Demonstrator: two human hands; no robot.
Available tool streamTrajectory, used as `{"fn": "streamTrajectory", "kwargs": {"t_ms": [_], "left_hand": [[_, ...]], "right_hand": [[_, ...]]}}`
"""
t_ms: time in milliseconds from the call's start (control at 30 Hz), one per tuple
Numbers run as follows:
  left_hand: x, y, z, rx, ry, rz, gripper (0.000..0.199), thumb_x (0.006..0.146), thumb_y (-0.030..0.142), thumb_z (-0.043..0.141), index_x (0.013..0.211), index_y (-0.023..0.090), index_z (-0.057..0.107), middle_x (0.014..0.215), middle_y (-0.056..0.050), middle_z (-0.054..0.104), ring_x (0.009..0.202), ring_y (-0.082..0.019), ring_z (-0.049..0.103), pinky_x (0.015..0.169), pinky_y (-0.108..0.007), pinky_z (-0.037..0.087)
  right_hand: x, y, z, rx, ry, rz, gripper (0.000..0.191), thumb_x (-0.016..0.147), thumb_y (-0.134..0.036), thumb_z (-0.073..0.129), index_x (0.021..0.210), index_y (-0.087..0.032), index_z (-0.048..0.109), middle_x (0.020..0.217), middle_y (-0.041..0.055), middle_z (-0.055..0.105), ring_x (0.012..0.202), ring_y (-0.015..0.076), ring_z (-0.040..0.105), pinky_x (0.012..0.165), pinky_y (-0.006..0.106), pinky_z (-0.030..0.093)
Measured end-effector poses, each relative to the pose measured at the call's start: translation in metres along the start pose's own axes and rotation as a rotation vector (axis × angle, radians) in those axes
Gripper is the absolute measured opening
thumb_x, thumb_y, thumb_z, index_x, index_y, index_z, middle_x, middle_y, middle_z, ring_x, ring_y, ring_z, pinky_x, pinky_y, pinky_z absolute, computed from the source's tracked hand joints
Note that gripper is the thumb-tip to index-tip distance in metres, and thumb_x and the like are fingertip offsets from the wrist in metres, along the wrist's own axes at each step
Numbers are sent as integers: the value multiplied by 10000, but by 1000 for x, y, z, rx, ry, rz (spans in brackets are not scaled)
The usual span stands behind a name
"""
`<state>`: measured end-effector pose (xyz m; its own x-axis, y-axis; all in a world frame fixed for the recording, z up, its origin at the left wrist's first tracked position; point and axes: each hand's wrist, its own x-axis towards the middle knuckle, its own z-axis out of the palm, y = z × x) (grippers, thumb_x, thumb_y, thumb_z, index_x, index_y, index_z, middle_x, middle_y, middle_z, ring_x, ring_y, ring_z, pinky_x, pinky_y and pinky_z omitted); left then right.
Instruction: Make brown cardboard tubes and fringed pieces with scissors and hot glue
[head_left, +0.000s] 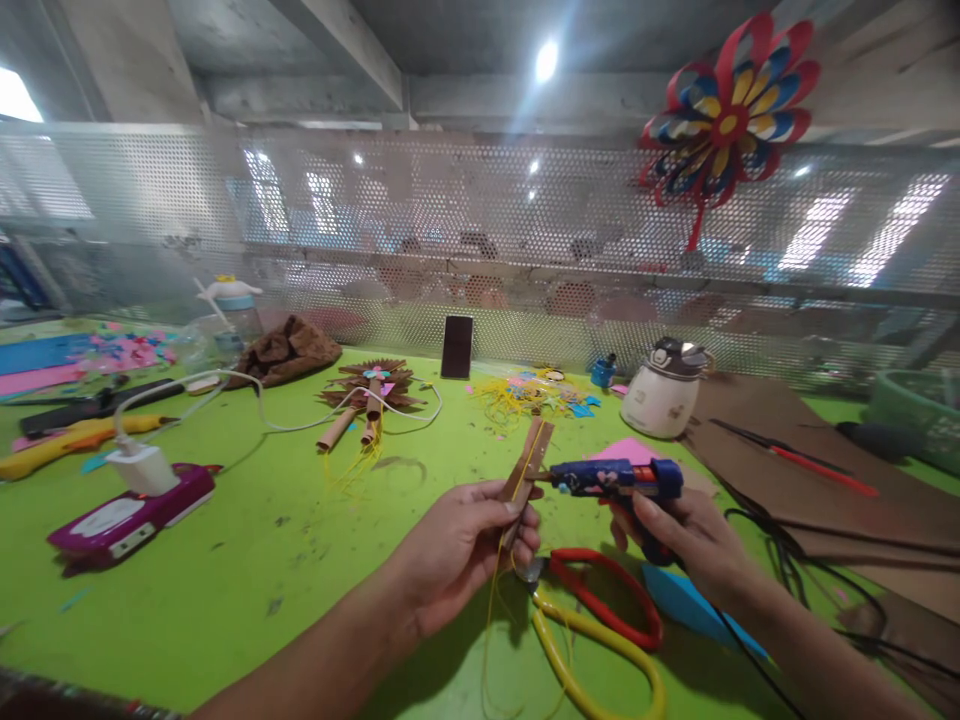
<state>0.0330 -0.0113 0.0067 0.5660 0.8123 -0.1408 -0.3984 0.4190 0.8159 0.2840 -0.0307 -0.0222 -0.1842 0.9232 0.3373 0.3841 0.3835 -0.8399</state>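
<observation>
My left hand (472,540) pinches a folded strip of brown paper (531,455), held upright above the table. Yellow string (491,610) runs along the strip and trails down below my fingers. In my right hand (694,535) is a dark blue hot glue gun (611,477), its fingers wrapped round the handle. The gun's nozzle points left, at or very close to the strip; contact is hard to make out. Under both hands lie scissors (600,610) with one red and one yellow handle. A piece of blue paper (697,605) is beside them.
On the green table (300,580) are a purple power strip (135,515) with a white charger, brown paper flowers (375,390), a phone (457,347), yellow string scraps (525,395) and a white jug (664,390). Brown sheets (772,440) and black cable (780,545) lie at right.
</observation>
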Motion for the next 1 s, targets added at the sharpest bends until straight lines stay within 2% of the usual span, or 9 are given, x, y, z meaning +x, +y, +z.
{"fn": "streamTrajectory", "kwargs": {"t_ms": [100, 267, 467, 600, 867, 1000], "left_hand": [[0, 0, 1, 10, -17, -6, 141, 796, 71, 522, 898, 36, 613, 741, -96, 602, 614, -127, 574, 586, -240, 443], [-1, 2, 3, 4, 10, -14, 139, 814, 52, 488, 898, 49, 599, 759, -88, 602, 611, -117, 584, 597, -231, 470], [-2, 1, 2, 43, -16, -33, 118, 847, 105, 499, 928, 69, 575, 816, -85, 592, 654, -150, 634, 577, -234, 492], [-2, 1, 3, 62, -28, -40, 128, 867, 120, 478, 966, 82, 550, 838, -76, 579, 676, -173, 654, 554, -245, 505], [-3, 4, 7, 61, -51, -56, 166, 825, 74, 507, 983, 59, 559, 869, -101, 577, 750, -203, 662, 667, -291, 524], [-5, 7, 9, 34, -74, -40, 145, 781, 53, 547, 922, 50, 578, 897, -121, 584, 776, -224, 663, 704, -320, 528]], "right_hand": [[-1, 0, -1, 5, -95, -3, 414, 918, -446, 429, 706, -150, 626, 632, 26, 565, 564, 129, 471, 511, 246, 343], [0, 0, -5, 23, -57, -3, 399, 921, -440, 426, 727, -148, 618, 656, 32, 579, 588, 140, 495, 525, 251, 349], [-1, -4, -3, -32, -95, 1, 417, 925, -448, 411, 757, -143, 640, 669, 35, 582, 601, 140, 485, 528, 253, 340], [1, -8, -4, -80, -57, -38, 444, 918, -457, 413, 697, -141, 632, 625, 33, 573, 562, 134, 474, 506, 253, 336], [0, -6, -4, -63, -93, 13, 453, 899, -481, 440, 659, -145, 625, 601, 24, 548, 525, 126, 461, 472, 246, 339], [1, -3, -6, 53, -48, 33, 428, 898, -479, 446, 673, -150, 602, 606, 41, 576, 567, 158, 531, 507, 266, 398]]}}
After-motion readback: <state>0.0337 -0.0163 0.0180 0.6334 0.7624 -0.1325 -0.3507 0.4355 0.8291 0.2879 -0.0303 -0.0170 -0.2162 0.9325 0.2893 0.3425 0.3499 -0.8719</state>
